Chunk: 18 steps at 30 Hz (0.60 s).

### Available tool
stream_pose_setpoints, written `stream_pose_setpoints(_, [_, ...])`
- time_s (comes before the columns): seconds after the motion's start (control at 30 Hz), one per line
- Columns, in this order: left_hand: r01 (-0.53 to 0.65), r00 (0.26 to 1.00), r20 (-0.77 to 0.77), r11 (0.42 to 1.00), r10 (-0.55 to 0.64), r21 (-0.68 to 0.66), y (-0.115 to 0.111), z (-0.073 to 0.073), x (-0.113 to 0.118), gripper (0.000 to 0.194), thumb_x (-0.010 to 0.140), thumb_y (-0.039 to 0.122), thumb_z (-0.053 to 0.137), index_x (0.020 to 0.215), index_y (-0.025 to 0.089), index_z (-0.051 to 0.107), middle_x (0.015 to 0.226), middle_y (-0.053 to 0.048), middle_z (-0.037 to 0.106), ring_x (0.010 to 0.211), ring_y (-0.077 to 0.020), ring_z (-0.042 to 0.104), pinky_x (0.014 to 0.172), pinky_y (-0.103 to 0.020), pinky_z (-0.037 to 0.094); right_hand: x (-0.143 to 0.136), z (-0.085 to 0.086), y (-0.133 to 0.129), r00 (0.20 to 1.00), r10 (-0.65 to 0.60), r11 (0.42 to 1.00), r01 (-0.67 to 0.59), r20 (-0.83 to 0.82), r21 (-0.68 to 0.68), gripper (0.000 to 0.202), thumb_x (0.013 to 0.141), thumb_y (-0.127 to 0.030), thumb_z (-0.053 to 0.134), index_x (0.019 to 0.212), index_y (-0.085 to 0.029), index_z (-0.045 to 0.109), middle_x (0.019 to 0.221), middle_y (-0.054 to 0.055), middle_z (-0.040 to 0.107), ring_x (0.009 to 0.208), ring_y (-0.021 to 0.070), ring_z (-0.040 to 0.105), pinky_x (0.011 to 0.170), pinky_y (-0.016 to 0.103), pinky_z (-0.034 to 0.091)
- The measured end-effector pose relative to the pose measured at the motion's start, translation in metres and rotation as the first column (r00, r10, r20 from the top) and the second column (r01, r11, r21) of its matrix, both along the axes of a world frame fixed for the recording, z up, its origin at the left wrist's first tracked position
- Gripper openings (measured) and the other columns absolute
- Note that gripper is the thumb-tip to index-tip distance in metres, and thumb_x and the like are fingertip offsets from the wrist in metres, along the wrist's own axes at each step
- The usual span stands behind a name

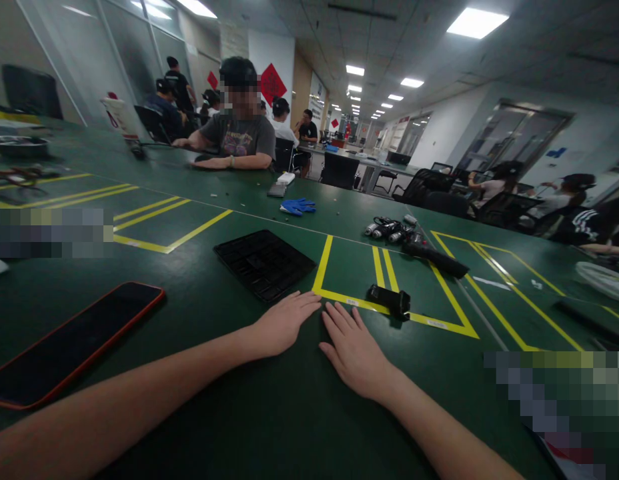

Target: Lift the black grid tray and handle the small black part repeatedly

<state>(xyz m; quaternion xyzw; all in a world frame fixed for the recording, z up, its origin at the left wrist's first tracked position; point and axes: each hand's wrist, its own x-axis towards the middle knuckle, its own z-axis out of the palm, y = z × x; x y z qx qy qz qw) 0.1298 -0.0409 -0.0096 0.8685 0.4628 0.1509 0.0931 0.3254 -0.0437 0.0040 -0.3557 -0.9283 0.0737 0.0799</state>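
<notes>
My left hand [285, 321] lies flat on the green table [229, 427], fingers stretched out toward the right. Close beside it my right hand [353, 347] also rests flat, its fingers extended and slightly spread. Neither holds anything. Just beyond my left hand is a black ribbed plastic tray [263, 264]. A small black bracket-like part [390, 301] lies on the yellow tape [344, 298], past my right hand. Left of my left forearm lies a phone [79, 340] with a dark screen and an orange-red case edge.
Farther off are a blue glove [297, 207], a cluster of metal-ended black parts [389, 229] and a long black tube-like piece [437, 259]. A person [239, 130] sits across the table. A metal bowl [18, 145] stands far left, a white round container [604, 280] far right.
</notes>
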Motion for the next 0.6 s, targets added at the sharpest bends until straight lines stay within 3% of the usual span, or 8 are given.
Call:
stream_pose_setpoints(0.13, [-0.017,1.000,-0.009,0.997,0.018,0.070,-0.009,0.013,0.000,0.043,0.086,0.013,0.034,0.127,0.019,0.046,0.138,-0.007,0.041,0.132,-0.0205,0.026,0.108,-0.045,0.021,0.018,0.006,0.022,0.995,-0.044,0.992,0.054,-0.088,0.115,0.047,0.089,-0.037,0.034,0.131,-0.016,0.040,0.138,0.010,0.040,0.130,0.0245,0.032,0.107,0.050,0.025])
stream_pose_setpoints(0.27, [0.198,0.980,-0.029,0.980,-0.199,-0.010,-0.042,0.031,0.019,0.042,0.089,0.024,0.038,0.130,0.021,0.043,0.140,-0.006,0.039,0.132,-0.0202,0.027,0.109,-0.042,0.021,0.054,0.005,0.059,0.938,-0.324,0.888,0.347,-0.125,0.302,0.049,0.085,-0.034,0.041,0.129,-0.013,0.042,0.137,0.015,0.040,0.130,0.0309,0.027,0.105,0.057,0.019])
stream_pose_setpoints(0.33, [0.294,0.955,-0.019,0.952,-0.296,-0.083,-0.056,0.034,0.029,0.042,0.089,0.026,0.038,0.131,0.021,0.042,0.139,-0.006,0.040,0.130,-0.0201,0.031,0.108,-0.039,0.024,0.068,-0.001,0.072,0.902,-0.424,0.850,0.429,-0.085,0.306,0.049,0.084,-0.036,0.042,0.127,-0.012,0.044,0.132,0.016,0.045,0.126,0.0336,0.031,0.101,0.060,0.021])
stream_pose_setpoints(0.4, [0.325,0.944,-0.013,0.939,-0.329,-0.111,-0.063,0.035,0.035,0.041,0.089,0.026,0.038,0.130,0.019,0.043,0.138,-0.007,0.042,0.129,-0.0203,0.034,0.107,-0.037,0.026,0.077,-0.008,0.079,0.893,-0.447,0.858,0.444,-0.051,0.258,0.048,0.084,-0.038,0.041,0.123,-0.011,0.047,0.122,0.016,0.053,0.119,0.0321,0.038,0.099,0.054,0.028])
stream_pose_setpoints(0.53, [0.275,0.958,-0.062,0.959,-0.279,-0.072,-0.055,0.037,0.031,0.035,0.089,0.025,0.038,0.122,0.020,0.049,0.128,-0.008,0.051,0.118,-0.0212,0.045,0.099,-0.038,0.035,0.079,-0.013,0.083,0.896,-0.442,0.872,0.442,-0.050,0.211,0.049,0.085,-0.039,0.039,0.121,-0.007,0.050,0.114,0.015,0.057,0.111,0.0297,0.042,0.097,0.043,0.036])
stream_pose_setpoints(0.6, [0.135,0.983,-0.123,0.991,-0.136,-0.012,-0.044,0.038,0.023,0.031,0.089,0.024,0.037,0.115,0.018,0.053,0.119,-0.010,0.055,0.106,-0.0225,0.052,0.090,-0.039,0.041,0.077,-0.013,0.082,0.893,-0.448,0.870,0.449,-0.055,0.206,0.049,0.085,-0.039,0.039,0.121,-0.007,0.050,0.115,0.014,0.057,0.112,0.0299,0.041,0.097,0.043,0.036])
